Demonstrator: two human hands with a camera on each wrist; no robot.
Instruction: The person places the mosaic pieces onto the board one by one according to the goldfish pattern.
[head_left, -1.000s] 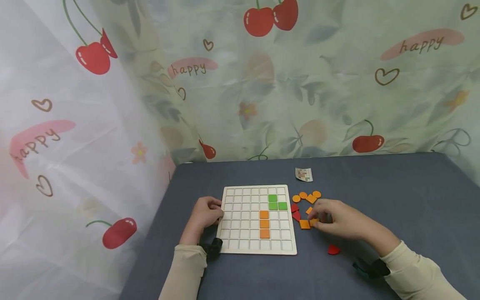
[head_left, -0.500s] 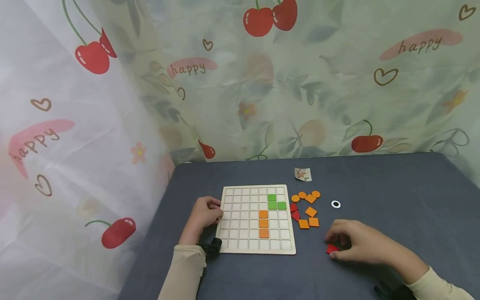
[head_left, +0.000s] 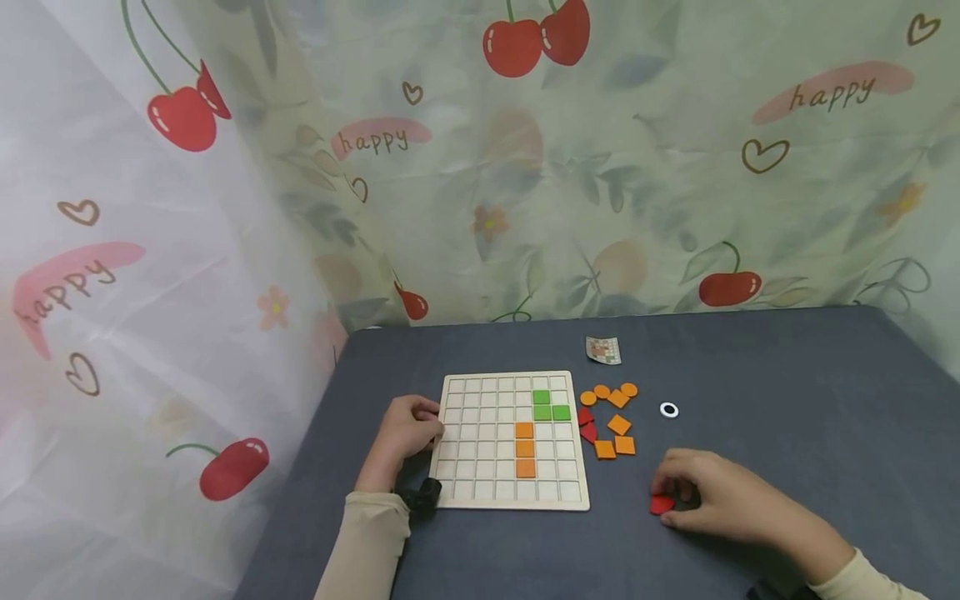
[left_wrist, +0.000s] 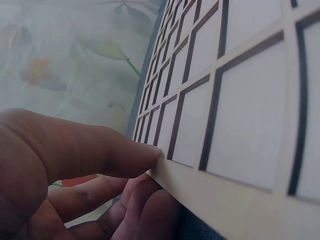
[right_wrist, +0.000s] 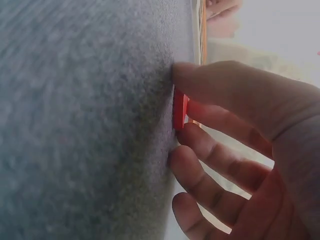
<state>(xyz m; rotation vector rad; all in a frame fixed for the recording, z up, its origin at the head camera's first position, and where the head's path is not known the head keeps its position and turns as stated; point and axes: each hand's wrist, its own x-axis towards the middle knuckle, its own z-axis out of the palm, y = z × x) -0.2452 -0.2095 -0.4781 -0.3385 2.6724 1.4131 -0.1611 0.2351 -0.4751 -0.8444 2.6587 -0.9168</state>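
A white grid board (head_left: 480, 492) lies on the table, with three orange squares (head_left: 525, 448) and three green squares (head_left: 542, 412) in its cells. My left hand (head_left: 408, 429) pinches its left edge; the left wrist view has the thumb (left_wrist: 100, 147) on the rim and the other fingers curled beneath. Right of the board, my right hand (head_left: 720, 492) pinches a small red piece (right_wrist: 179, 107) between thumb and fingers, flat at the tabletop. Part of this piece is hidden by the fingers.
Several loose orange pieces (head_left: 618, 425) and two red pieces (head_left: 588, 432) lie along the board's right side. A small patterned card (head_left: 603, 350) is behind them. Farther right lies a white ring with a black centre (head_left: 669, 410). A printed curtain (head_left: 450, 200) hangs behind the table.
My right hand has left the orange pieces, moved right and toward me, and now pinches the red piece. The white ring has come into view. My left hand stays at the board.
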